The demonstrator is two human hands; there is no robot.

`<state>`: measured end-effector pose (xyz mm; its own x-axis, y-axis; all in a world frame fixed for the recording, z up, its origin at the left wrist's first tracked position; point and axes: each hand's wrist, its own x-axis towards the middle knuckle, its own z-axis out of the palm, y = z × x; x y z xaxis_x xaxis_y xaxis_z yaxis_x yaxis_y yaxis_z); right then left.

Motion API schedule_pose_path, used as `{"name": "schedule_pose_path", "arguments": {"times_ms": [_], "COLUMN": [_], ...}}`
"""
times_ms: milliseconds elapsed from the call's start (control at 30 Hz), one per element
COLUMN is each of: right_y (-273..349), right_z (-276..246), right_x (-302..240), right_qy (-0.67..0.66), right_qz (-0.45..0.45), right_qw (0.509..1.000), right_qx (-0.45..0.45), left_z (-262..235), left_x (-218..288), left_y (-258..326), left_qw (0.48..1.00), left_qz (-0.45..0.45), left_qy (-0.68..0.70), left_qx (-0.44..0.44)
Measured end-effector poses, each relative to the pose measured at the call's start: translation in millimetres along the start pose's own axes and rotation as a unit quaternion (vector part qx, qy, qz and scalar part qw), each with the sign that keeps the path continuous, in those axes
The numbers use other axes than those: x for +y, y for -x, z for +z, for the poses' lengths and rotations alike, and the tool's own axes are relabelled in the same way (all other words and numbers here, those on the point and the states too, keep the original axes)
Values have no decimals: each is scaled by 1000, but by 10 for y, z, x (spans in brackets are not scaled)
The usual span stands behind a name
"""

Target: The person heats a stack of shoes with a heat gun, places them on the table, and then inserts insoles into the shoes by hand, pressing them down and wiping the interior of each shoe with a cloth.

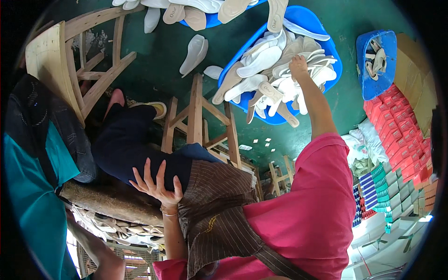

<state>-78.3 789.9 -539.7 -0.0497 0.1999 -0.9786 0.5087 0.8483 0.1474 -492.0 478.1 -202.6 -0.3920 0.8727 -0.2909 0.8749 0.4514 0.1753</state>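
My right arm, in a pink sleeve, stretches out to a blue plastic tub (332,51) heaped with white and beige shoe insoles (258,61). On top of that heap, my right hand (299,68) has its fingers bent and closed on beige insoles (308,49); the fingertips are partly lost among them. My left hand (157,187), with a bracelet at the wrist, holds nothing. Its fingers are spread over my dark trouser leg (126,142), beside my striped brown apron (219,186).
Wooden stools (195,109) stand between me and the tub. Loose insoles (194,52) lie on the green floor. A smaller blue tub (361,65) holds sandals, near stacked red boxes (396,126). At left sits a person in teal (35,205) near a wooden chair (49,60).
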Motion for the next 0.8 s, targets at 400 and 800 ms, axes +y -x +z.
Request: {"name": "schedule_pose_path", "arguments": {"times_ms": [400,800], "right_y": [1347,2571], "right_z": [332,212], "right_x": [-98,698], "right_qy": [-150,-416], "right_qz": [59,35], "right_qw": [982,873], "right_qx": [98,251], "left_z": [-46,-15], "left_x": [28,-55], "left_y": [-28,118], "left_qw": [999,995], "left_qz": [12,29], "left_qy": [16,48], "left_qx": [27,81]}}
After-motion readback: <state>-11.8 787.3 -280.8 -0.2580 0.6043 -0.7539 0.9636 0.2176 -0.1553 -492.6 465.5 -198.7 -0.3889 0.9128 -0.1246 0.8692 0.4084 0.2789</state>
